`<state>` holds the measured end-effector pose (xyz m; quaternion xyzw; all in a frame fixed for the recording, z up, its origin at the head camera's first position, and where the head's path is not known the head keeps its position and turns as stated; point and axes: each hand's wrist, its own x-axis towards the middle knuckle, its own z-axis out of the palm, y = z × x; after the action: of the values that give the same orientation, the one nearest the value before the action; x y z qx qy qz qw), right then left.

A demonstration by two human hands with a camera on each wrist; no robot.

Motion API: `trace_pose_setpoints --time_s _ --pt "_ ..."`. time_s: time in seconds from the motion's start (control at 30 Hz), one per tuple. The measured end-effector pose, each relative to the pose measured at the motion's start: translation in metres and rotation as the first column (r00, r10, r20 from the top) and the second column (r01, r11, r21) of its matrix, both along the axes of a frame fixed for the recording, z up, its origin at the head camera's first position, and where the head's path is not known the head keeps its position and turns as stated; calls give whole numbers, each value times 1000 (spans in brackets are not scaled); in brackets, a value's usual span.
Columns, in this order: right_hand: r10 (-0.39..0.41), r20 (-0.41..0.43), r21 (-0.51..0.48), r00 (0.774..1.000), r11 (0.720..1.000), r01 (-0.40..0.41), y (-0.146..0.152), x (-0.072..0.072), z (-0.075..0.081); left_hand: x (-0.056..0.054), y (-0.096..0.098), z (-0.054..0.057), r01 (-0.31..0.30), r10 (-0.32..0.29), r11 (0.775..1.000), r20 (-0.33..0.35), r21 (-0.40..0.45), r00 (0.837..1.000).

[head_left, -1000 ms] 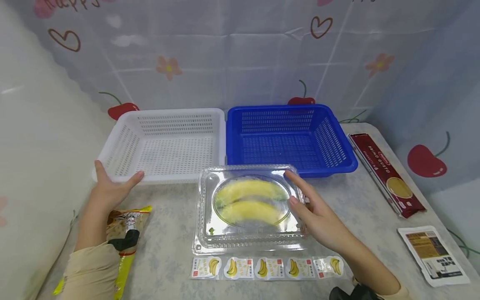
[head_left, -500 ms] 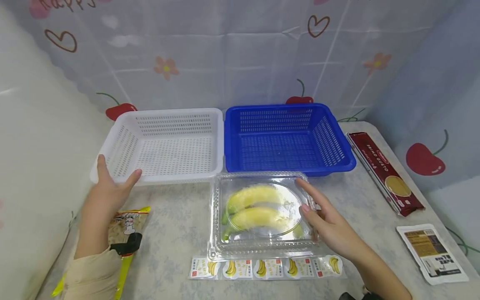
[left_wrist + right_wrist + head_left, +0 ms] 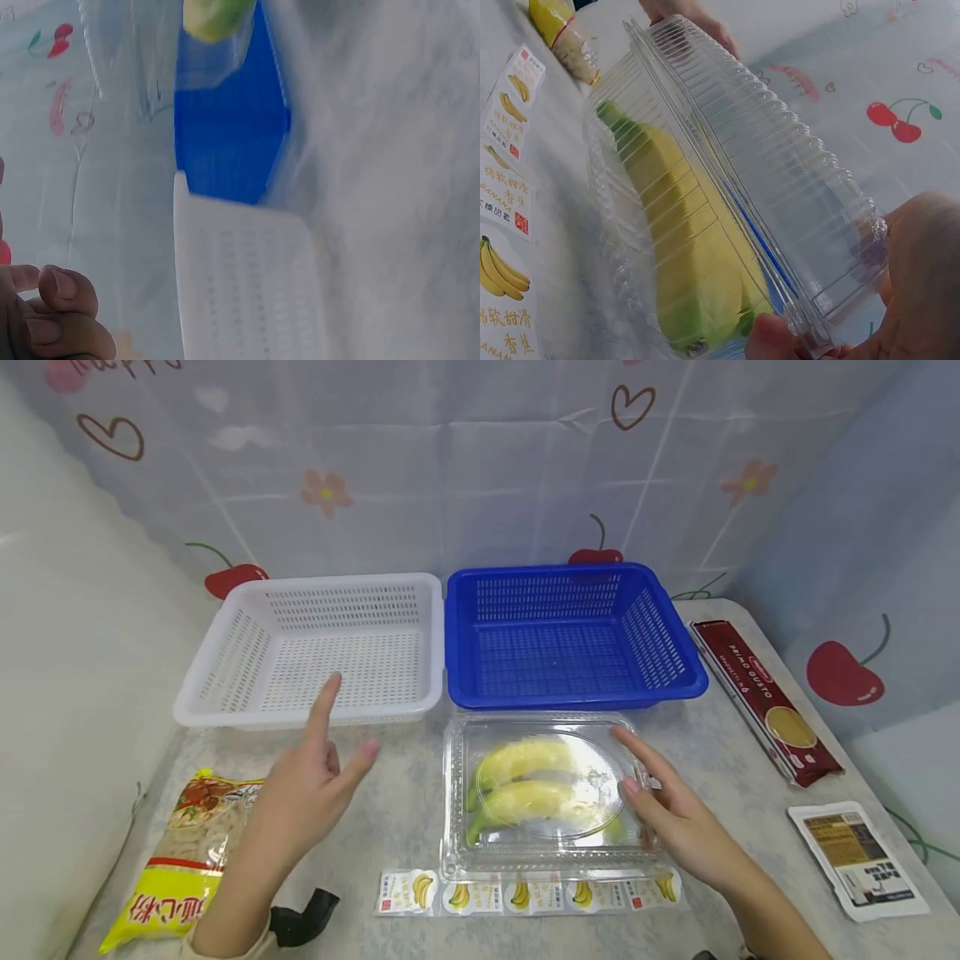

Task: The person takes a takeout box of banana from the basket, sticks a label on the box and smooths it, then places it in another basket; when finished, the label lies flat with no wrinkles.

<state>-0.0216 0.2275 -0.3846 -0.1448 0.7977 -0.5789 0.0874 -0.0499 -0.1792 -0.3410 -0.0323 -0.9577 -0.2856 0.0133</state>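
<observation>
My right hand [image 3: 690, 835] grips the right edge of a clear plastic clamshell box [image 3: 456, 827]. Two yellow bananas [image 3: 525, 802], green at the ends, lie visible through its lid. In the right wrist view the thumb [image 3: 771, 339] presses on the box near its seam. My left hand [image 3: 303, 793] hovers before the white basket [image 3: 307, 720], holding nothing. Its index finger and thumb stretch out while the other fingers bend loosely. Just in front of the box runs a strip of banana stickers [image 3: 472, 898], slightly overlapped by its front edge.
A blue basket [image 3: 577, 702] stands right of the white one. Left of my forearm lies a yellow bag of dry food [image 3: 176, 868], partly covered. A red spaghetti pack [image 3: 761, 693] and a white pouch [image 3: 858, 860] lie on the right side of the table [image 3: 405, 810].
The banana box has shifted right with my right hand. My left hand has left the white basket's near left corner and moved right, uncovering more of the yellow bag.
</observation>
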Motion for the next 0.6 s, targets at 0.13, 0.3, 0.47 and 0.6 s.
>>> trace_pose_setpoints --time_s 0.13,0.3,0.47,0.6 --pt "-2 -4 3 1000 1000 2 5 1 -4 16 29 -9 95 -94 995 37 -8 995" --pt "0 8 13 1000 1000 0 9 0 -7 31 56 -24 190 -190 982 119 11 975" --pt "-9 20 23 1000 1000 9 12 -1 -11 37 74 -38 244 -247 969 188 42 950" --pt "-12 25 21 1000 1000 12 17 -2 -15 38 82 -45 279 -285 959 183 56 941"
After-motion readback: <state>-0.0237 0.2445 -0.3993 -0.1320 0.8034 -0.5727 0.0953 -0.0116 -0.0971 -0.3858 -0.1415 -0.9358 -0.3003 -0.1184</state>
